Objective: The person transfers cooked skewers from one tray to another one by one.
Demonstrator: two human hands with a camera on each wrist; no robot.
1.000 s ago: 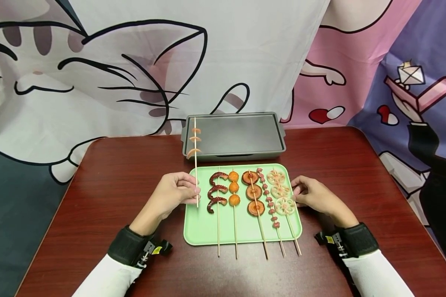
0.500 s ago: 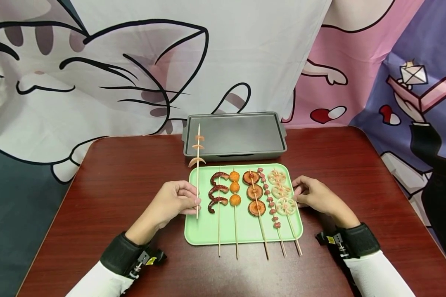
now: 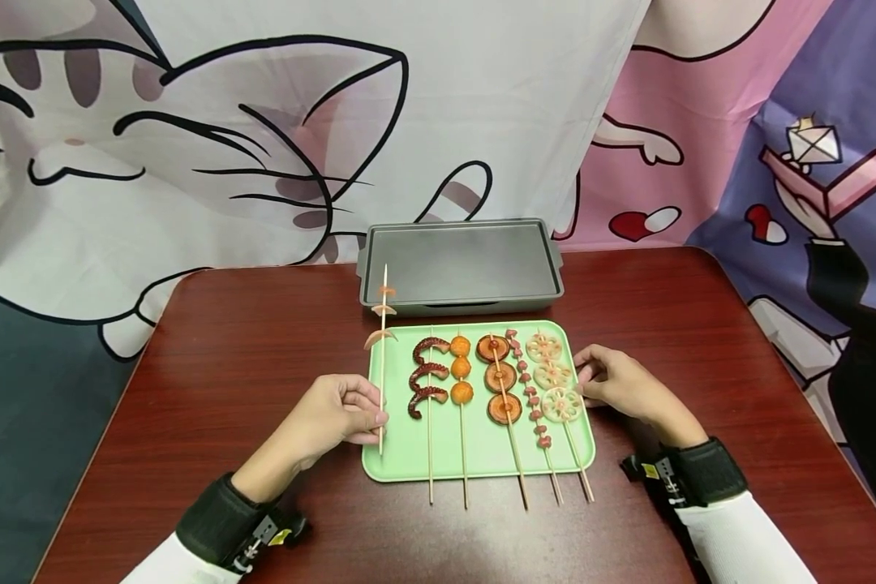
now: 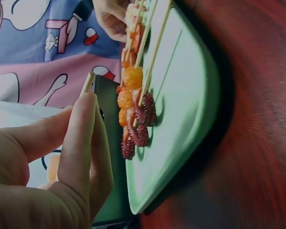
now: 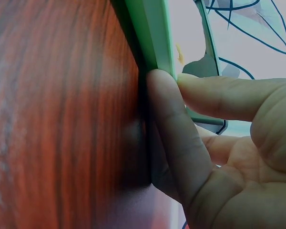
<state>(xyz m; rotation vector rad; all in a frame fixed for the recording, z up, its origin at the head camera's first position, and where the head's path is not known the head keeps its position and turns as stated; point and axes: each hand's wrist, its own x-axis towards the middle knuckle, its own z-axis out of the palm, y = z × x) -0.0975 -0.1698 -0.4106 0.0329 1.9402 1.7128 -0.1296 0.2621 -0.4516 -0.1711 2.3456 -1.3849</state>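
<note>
Writing shows nowhere. My left hand [image 3: 333,418] pinches the shrimp skewer [image 3: 383,357] upright over the green tray's [image 3: 401,466] left edge; my right hand [image 3: 620,385] grips its right rim, bare table [image 3: 212,357] around.

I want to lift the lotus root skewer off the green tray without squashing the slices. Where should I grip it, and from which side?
Probably by the bare stick end of the lotus root skewer, pinched from the near side. The slices crowd the far half, while the stick overhangs the near rim of the green tray, leaving room for fingers under it. The right hand is closest.
</note>
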